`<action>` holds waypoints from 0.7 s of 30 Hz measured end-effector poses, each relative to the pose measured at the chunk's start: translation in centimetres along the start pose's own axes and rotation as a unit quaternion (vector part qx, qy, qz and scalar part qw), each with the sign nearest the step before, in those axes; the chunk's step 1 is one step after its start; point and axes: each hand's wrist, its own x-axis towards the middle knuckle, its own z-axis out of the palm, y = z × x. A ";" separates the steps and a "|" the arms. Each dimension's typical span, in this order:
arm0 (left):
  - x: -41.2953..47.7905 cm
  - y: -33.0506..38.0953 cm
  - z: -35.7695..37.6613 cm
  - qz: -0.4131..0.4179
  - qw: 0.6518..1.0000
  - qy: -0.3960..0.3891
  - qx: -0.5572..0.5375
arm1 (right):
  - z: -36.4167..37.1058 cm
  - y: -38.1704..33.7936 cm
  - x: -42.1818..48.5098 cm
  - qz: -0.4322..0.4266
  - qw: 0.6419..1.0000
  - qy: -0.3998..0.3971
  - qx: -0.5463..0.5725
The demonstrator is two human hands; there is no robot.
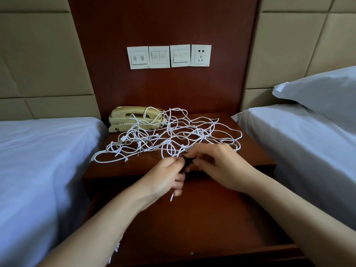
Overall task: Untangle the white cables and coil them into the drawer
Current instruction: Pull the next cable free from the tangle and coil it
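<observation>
A tangle of several white cables (169, 135) sprawls over the top of the dark wooden nightstand (119, 168), partly draped on a telephone. The drawer (202, 218) below stands pulled out toward me. Over the nightstand's front edge both hands meet at a small black object (186, 160), possibly a tie or plug. My left hand (165, 180) is curled around a white cable, whose end sticks out below the fingers (171, 197). My right hand (213, 164) pinches the black object from the right. What the fingers enclose is partly hidden.
A beige corded telephone (134, 118) sits at the back left of the nightstand. Wall switches and a socket (169, 56) are on the wooden panel behind. Beds with pale blue sheets flank the nightstand, left (38, 160) and right (308, 141); a pillow (323, 93) lies on the right bed.
</observation>
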 end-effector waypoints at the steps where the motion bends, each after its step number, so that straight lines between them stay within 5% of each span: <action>1: 0.0 0.1 0.1 -0.002 1.000 0.001 -0.005 | 0.1 0.0 0.0 0.012 1.000 0.011 0.013; 11: 0.4 0.7 0.5 0.006 0.998 0.055 -0.042 | 1.3 -1.1 0.0 -0.011 0.993 0.111 -0.046; 21: 0.2 0.8 0.8 -0.008 0.992 0.040 -0.116 | 1.8 -0.6 0.3 -0.039 0.992 0.121 -0.020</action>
